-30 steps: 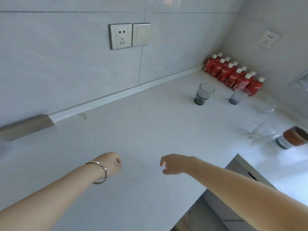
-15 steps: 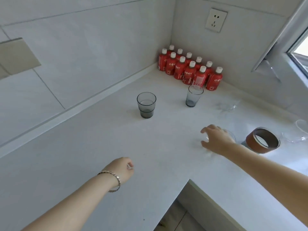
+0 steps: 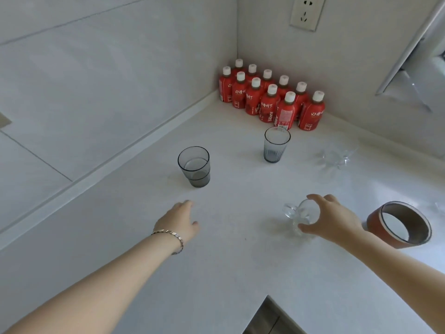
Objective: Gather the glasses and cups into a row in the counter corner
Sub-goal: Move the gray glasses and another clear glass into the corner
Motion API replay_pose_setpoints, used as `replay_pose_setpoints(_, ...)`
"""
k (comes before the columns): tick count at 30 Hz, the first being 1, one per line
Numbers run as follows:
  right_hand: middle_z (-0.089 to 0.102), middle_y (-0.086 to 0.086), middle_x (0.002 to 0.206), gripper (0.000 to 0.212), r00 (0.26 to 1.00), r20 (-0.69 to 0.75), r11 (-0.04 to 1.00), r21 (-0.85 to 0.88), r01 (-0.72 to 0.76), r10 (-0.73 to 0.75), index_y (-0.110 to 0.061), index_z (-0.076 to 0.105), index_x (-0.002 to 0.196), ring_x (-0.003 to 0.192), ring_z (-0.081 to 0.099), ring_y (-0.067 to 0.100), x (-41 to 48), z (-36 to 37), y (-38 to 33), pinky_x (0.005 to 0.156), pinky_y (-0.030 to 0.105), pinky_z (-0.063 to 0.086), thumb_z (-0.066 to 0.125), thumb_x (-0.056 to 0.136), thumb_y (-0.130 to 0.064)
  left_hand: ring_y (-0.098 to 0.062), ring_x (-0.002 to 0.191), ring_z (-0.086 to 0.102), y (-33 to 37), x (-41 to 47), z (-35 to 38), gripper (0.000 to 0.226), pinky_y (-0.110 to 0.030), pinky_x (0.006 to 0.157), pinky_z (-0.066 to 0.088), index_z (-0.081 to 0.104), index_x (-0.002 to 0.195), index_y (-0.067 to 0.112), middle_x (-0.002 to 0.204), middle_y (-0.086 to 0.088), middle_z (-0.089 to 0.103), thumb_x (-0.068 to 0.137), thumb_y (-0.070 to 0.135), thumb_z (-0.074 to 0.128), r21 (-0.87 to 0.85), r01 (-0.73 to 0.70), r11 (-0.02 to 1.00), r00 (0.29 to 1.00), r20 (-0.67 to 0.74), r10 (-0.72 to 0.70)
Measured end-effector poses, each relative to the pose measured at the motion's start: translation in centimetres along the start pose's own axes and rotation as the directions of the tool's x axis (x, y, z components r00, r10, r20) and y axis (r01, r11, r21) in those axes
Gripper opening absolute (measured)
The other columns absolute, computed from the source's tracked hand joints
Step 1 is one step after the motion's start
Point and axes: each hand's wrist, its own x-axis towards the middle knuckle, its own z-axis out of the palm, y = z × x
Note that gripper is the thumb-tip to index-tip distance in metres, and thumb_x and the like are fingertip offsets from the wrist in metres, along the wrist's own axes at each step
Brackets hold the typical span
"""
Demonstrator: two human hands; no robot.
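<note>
The right hand (image 3: 333, 221) has its grip closed round a small clear glass mug (image 3: 301, 216) on the near-right white counter (image 3: 228, 273), while the left hand (image 3: 179, 221), fingers apart and empty, reaches toward the smoky grey tumbler (image 3: 194, 166); next, both likely need carrying toward the far corner.

**What we cannot make out**

The clear cup (image 3: 301, 216) is partly covered by the right hand (image 3: 333, 221). We see only a faint glint of clear glassware (image 3: 336, 157) on the worktop (image 3: 240, 261); its shape is unreadable. Another glass (image 3: 439, 208) is cut off at the right edge.
</note>
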Motion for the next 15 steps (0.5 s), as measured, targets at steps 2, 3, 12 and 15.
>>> replay_pose_setpoints(2,0.045,0.001,0.131,0.082,0.999,0.005,0.999,0.006,0.053,-0.053,-0.033,0.034,0.138,0.106,0.06,0.025,0.8,-0.3,-1.1,0.077,0.028,0.044,0.073,0.067,-0.049,-0.029,0.131,0.04,1.2,2.8,-1.8,0.07,-0.041,0.101,0.042,0.024,0.143,0.014,0.147,-0.009,0.031,0.084,0.028,0.06,0.017,-0.007,1.0,0.994,-0.11,0.009)
replay_pose_setpoints(3,0.044,0.0,0.131,0.083,0.997,0.004,0.997,0.009,0.08,-0.08,-0.033,0.034,0.139,0.108,0.059,0.024,1.1,-0.5,-1.6,0.079,0.028,0.045,0.073,0.067,-0.048,-0.03,0.135,0.036,1.8,4.4,-2.7,0.081,-0.042,0.102,0.041,0.017,0.145,0.013,0.151,-0.01,0.025,0.081,0.029,0.064,0.006,-0.015,1.0,0.988,-0.153,0.016)
replay_pose_setpoints(12,0.044,-0.004,0.132,0.083,0.972,0.022,0.972,0.029,0.235,-0.236,-0.036,0.031,0.14,0.113,0.056,0.02,2.3,-0.3,-5.0,0.081,0.025,0.042,0.072,0.068,-0.048,-0.03,0.138,0.029,3.0,13.0,-3.7,0.103,-0.042,0.106,0.036,0.014,0.146,0.023,0.153,-0.005,0.017,0.067,0.035,0.079,-0.17,0.081,0.982,0.986,-0.132,-0.104)
replay_pose_setpoints(15,0.044,-0.005,0.132,0.084,0.957,0.041,0.958,0.015,0.286,-0.286,-0.037,0.031,0.14,0.113,0.055,0.019,2.1,0.2,-6.3,0.08,0.024,0.043,0.071,0.068,-0.049,-0.03,0.129,0.04,1.9,11.6,-3.7,0.097,-0.04,0.099,0.043,0.024,0.142,0.022,0.144,-0.006,0.028,0.064,0.032,0.081,-0.221,0.069,0.973,0.979,-0.172,-0.109)
